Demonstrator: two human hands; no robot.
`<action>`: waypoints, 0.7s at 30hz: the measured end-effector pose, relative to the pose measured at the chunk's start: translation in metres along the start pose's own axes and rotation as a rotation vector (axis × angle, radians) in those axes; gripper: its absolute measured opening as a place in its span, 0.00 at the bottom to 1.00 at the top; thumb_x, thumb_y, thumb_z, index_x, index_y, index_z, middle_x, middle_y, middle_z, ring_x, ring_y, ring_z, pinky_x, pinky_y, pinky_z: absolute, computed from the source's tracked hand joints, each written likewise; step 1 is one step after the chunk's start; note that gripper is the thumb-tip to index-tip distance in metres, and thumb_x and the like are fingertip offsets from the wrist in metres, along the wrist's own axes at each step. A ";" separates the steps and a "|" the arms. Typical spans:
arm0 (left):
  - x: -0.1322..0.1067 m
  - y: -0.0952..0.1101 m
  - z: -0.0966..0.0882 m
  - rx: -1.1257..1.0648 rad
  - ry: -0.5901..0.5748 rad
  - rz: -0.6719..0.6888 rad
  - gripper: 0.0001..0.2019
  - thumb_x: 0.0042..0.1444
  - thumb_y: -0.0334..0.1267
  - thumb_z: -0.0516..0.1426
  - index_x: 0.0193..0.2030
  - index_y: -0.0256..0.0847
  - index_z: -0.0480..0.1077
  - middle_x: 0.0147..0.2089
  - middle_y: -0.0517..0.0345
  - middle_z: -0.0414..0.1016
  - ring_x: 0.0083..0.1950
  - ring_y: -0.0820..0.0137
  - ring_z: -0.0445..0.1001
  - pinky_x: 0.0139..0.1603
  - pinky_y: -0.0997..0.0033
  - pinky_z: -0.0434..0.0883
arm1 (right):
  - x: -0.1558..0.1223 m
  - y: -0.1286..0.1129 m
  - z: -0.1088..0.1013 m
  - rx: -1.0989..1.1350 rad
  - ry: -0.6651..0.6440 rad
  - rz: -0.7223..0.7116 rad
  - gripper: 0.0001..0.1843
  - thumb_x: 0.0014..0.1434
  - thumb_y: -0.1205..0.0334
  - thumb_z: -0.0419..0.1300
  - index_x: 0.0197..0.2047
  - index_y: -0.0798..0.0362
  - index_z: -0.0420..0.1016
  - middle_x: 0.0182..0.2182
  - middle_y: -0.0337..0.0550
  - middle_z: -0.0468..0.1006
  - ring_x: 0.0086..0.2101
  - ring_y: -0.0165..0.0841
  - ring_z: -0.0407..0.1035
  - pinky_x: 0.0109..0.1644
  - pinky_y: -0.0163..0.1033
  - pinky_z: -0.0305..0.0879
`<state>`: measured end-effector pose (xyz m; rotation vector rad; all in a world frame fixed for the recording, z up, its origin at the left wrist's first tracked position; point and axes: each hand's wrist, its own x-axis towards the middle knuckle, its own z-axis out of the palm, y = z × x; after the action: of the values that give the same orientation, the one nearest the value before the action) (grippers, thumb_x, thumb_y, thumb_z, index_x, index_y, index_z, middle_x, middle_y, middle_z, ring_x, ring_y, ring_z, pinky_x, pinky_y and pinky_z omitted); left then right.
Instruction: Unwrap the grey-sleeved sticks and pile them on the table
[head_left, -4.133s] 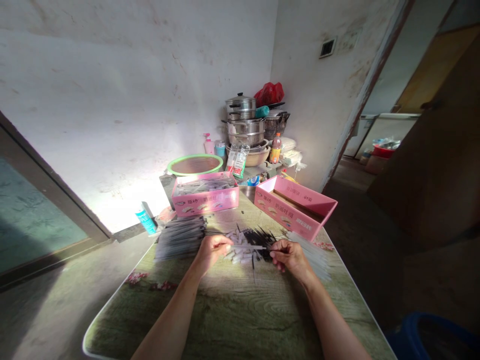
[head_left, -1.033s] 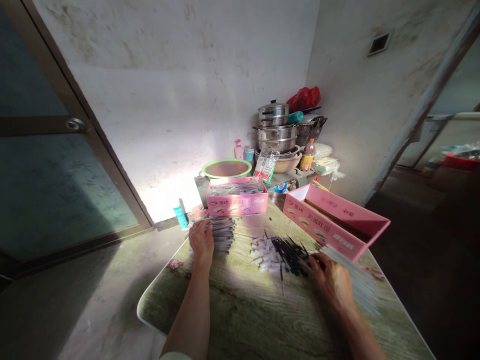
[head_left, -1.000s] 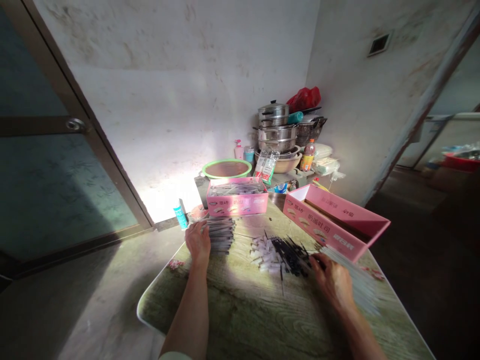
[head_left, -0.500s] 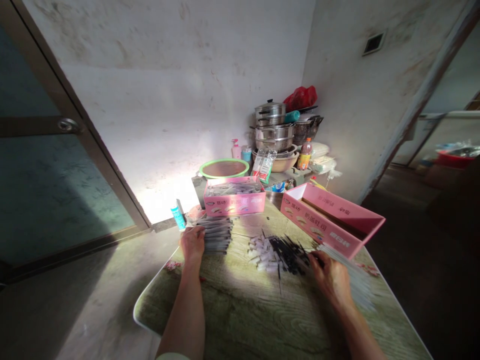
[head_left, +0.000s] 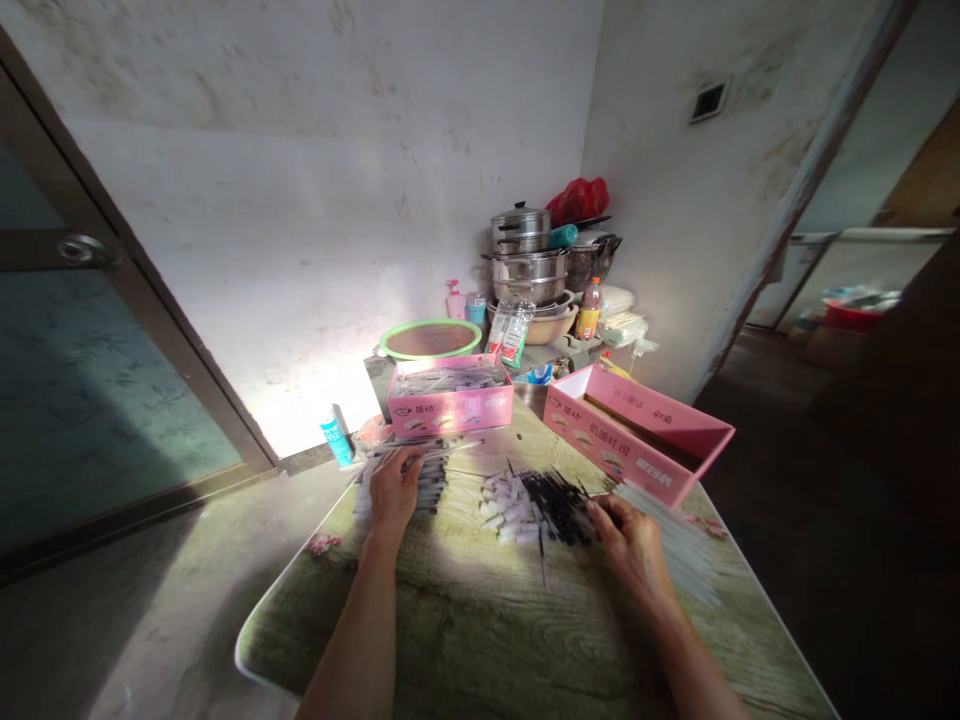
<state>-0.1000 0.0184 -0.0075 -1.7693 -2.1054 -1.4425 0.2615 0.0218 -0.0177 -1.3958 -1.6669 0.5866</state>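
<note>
My left hand (head_left: 393,492) is over a stack of slim grey pens (head_left: 431,492) at the table's left side. Its thumb and finger are pinched, and a thin pen appears to stick out from them toward the right. My right hand (head_left: 634,540) is closed in a pinch at the right end of a pile of thin black rods (head_left: 555,508), like pen refills. What its fingertips hold is too small to make out. Short whitish tubes (head_left: 514,508) lie against the rods' left side. Long clear tubes (head_left: 686,555) lie just beyond my right hand, partly hidden by it.
On the wood-patterned table (head_left: 465,630), a pink box (head_left: 454,412) full of pens stands behind the stack. Another pink box (head_left: 630,440) stands at the right. A blue-and-white bottle (head_left: 337,442) is at the far left edge. Behind are a green-rimmed basin (head_left: 390,345) and stacked pots (head_left: 529,265).
The view has turned slightly right. My left hand has shifted rightward across the pen stack, with a thin pen now showing at its fingers. My right hand stays pinched beside the black rods.
</note>
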 end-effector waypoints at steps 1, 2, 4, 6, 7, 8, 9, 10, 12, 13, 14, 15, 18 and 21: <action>-0.004 0.012 0.005 -0.074 -0.039 0.029 0.10 0.60 0.39 0.53 0.41 0.43 0.76 0.41 0.56 0.80 0.42 0.64 0.75 0.46 0.67 0.70 | -0.001 -0.003 0.002 0.098 -0.038 0.021 0.23 0.60 0.41 0.54 0.27 0.52 0.74 0.19 0.42 0.75 0.22 0.36 0.69 0.27 0.38 0.63; -0.008 0.023 0.011 -0.138 -0.084 0.061 0.10 0.61 0.39 0.53 0.41 0.43 0.76 0.41 0.57 0.80 0.42 0.65 0.75 0.44 0.68 0.70 | -0.002 -0.005 0.005 0.193 -0.090 0.052 0.25 0.59 0.39 0.54 0.24 0.51 0.71 0.18 0.41 0.74 0.20 0.33 0.67 0.25 0.37 0.62; -0.019 0.044 0.024 -0.228 -0.192 0.119 0.09 0.59 0.38 0.54 0.39 0.43 0.76 0.39 0.57 0.80 0.40 0.67 0.75 0.42 0.70 0.70 | -0.003 -0.006 0.011 0.364 -0.174 0.149 0.28 0.59 0.35 0.53 0.25 0.52 0.70 0.18 0.40 0.74 0.17 0.30 0.64 0.21 0.35 0.59; -0.029 0.059 0.035 -0.289 -0.307 0.140 0.08 0.58 0.37 0.55 0.37 0.43 0.77 0.37 0.57 0.80 0.38 0.67 0.75 0.41 0.70 0.70 | -0.004 -0.006 0.016 0.496 -0.224 0.256 0.30 0.58 0.32 0.52 0.30 0.53 0.72 0.17 0.39 0.74 0.15 0.29 0.63 0.17 0.33 0.54; -0.033 0.064 0.039 -0.320 -0.357 0.138 0.08 0.58 0.36 0.55 0.37 0.42 0.77 0.37 0.57 0.81 0.37 0.67 0.75 0.41 0.70 0.70 | -0.004 -0.005 0.018 0.547 -0.238 0.297 0.31 0.57 0.31 0.52 0.31 0.53 0.72 0.17 0.38 0.74 0.14 0.28 0.63 0.15 0.32 0.51; -0.036 0.068 0.042 -0.353 -0.399 0.131 0.08 0.57 0.37 0.56 0.37 0.42 0.77 0.37 0.56 0.81 0.37 0.66 0.76 0.41 0.69 0.70 | -0.004 -0.005 0.019 0.586 -0.245 0.326 0.31 0.56 0.30 0.53 0.31 0.54 0.71 0.15 0.38 0.73 0.13 0.28 0.62 0.14 0.31 0.49; -0.038 0.070 0.044 -0.387 -0.430 0.120 0.08 0.57 0.37 0.56 0.37 0.41 0.77 0.37 0.55 0.81 0.38 0.66 0.76 0.41 0.69 0.70 | -0.004 -0.004 0.019 0.615 -0.247 0.339 0.31 0.56 0.30 0.54 0.30 0.54 0.70 0.15 0.37 0.72 0.12 0.27 0.62 0.13 0.30 0.48; -0.040 0.070 0.046 -0.417 -0.451 0.105 0.08 0.56 0.37 0.57 0.38 0.40 0.77 0.37 0.55 0.81 0.38 0.65 0.76 0.41 0.68 0.70 | -0.004 -0.003 0.019 0.633 -0.247 0.343 0.31 0.55 0.31 0.55 0.28 0.54 0.69 0.14 0.37 0.71 0.12 0.26 0.61 0.13 0.29 0.47; -0.040 0.069 0.047 -0.462 -0.476 0.075 0.09 0.56 0.38 0.57 0.38 0.39 0.78 0.36 0.54 0.81 0.37 0.64 0.77 0.41 0.67 0.71 | -0.004 -0.001 0.019 0.650 -0.246 0.335 0.29 0.55 0.32 0.58 0.27 0.54 0.69 0.13 0.36 0.71 0.11 0.25 0.60 0.12 0.28 0.47; -0.040 0.068 0.047 -0.476 -0.485 0.065 0.09 0.55 0.38 0.57 0.38 0.39 0.78 0.36 0.54 0.82 0.37 0.64 0.77 0.40 0.67 0.71 | -0.004 0.000 0.018 0.655 -0.246 0.328 0.29 0.54 0.33 0.59 0.27 0.54 0.69 0.13 0.35 0.70 0.11 0.25 0.60 0.12 0.28 0.46; -0.040 0.066 0.048 -0.486 -0.498 0.061 0.09 0.55 0.38 0.57 0.38 0.40 0.78 0.36 0.55 0.82 0.36 0.64 0.77 0.39 0.67 0.71 | -0.004 0.000 0.018 0.659 -0.248 0.323 0.28 0.54 0.34 0.59 0.27 0.54 0.69 0.12 0.35 0.70 0.11 0.25 0.60 0.12 0.28 0.46; -0.040 0.065 0.048 -0.493 -0.511 0.058 0.08 0.55 0.38 0.58 0.38 0.40 0.78 0.36 0.55 0.82 0.36 0.64 0.77 0.38 0.67 0.71 | -0.004 0.001 0.017 0.665 -0.251 0.320 0.28 0.55 0.34 0.59 0.27 0.54 0.69 0.12 0.35 0.70 0.11 0.25 0.60 0.12 0.28 0.46; -0.042 0.060 0.053 -0.511 -0.549 0.045 0.07 0.53 0.39 0.61 0.37 0.43 0.79 0.35 0.56 0.82 0.35 0.64 0.77 0.37 0.67 0.71 | -0.004 0.001 0.016 0.685 -0.256 0.309 0.27 0.56 0.36 0.60 0.27 0.54 0.69 0.12 0.35 0.70 0.11 0.24 0.60 0.12 0.28 0.46; -0.043 0.057 0.056 -0.526 -0.567 0.020 0.07 0.53 0.40 0.61 0.37 0.43 0.78 0.34 0.56 0.81 0.35 0.64 0.76 0.37 0.67 0.71 | -0.005 0.001 0.014 0.699 -0.271 0.295 0.26 0.56 0.38 0.61 0.27 0.54 0.70 0.13 0.35 0.71 0.11 0.24 0.60 0.12 0.28 0.46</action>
<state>-0.0115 0.0177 -0.0287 -2.6527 -2.0195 -1.7737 0.2505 0.0198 -0.0269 -1.0647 -1.2555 1.4227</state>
